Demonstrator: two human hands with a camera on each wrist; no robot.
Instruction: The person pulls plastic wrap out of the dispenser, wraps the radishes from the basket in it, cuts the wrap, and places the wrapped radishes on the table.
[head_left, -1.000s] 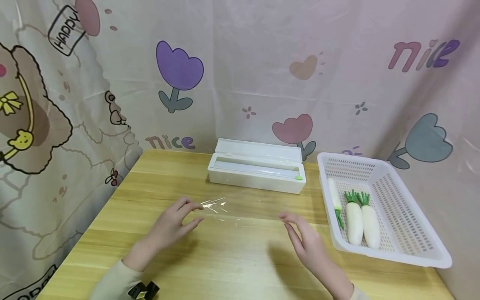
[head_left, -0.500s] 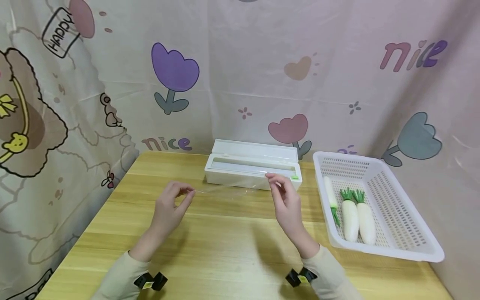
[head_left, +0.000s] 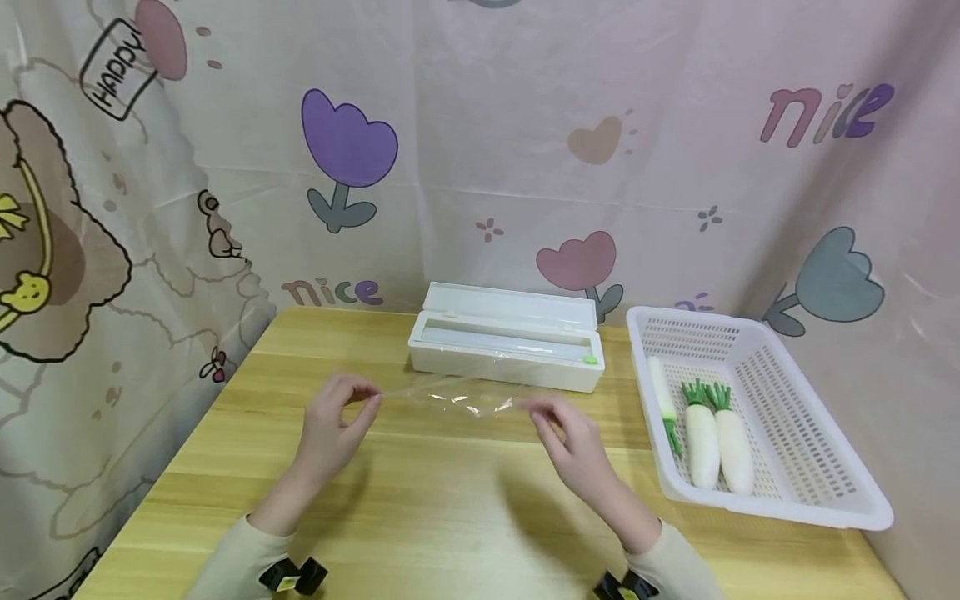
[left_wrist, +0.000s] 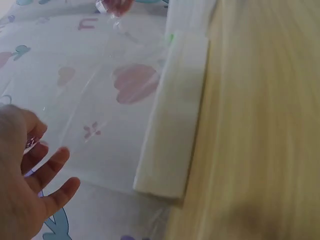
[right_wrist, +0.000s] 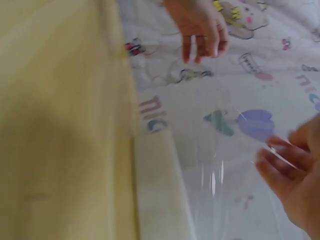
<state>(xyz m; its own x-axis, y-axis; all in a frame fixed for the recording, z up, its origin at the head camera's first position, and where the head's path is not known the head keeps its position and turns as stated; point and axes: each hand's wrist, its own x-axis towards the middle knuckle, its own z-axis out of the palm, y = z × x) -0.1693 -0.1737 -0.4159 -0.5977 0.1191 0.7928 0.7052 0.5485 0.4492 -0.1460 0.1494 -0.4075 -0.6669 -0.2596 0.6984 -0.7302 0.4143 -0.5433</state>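
Note:
A sheet of clear plastic wrap [head_left: 465, 400] stretches between both hands, with wrinkled glints along its near edge. My left hand [head_left: 333, 425] pinches its left end between thumb and forefinger. At the other end, my right hand [head_left: 573, 442] pinches the right corner; a bright fold of film shows at those fingertips in the right wrist view. The other fingers of the left hand [left_wrist: 30, 185] spread loosely in the left wrist view. Just behind the film stands a white plastic wrap dispenser [head_left: 502, 367], lid raised, a roll [head_left: 510, 340] inside and a green slider [head_left: 590, 360] at its right end.
On the right of the wooden table [head_left: 420, 517] stands a white perforated basket [head_left: 817, 450]. Several white radishes [head_left: 702, 446] with green tops lie in its left part. A printed curtain [head_left: 480, 125] hangs close behind the table and along its left side.
Both hands have risen and drawn back from their earlier spread, now pinching the wrap. The right hand went up toward the dispenser, then came down again. The film between them now sags with wrinkles.

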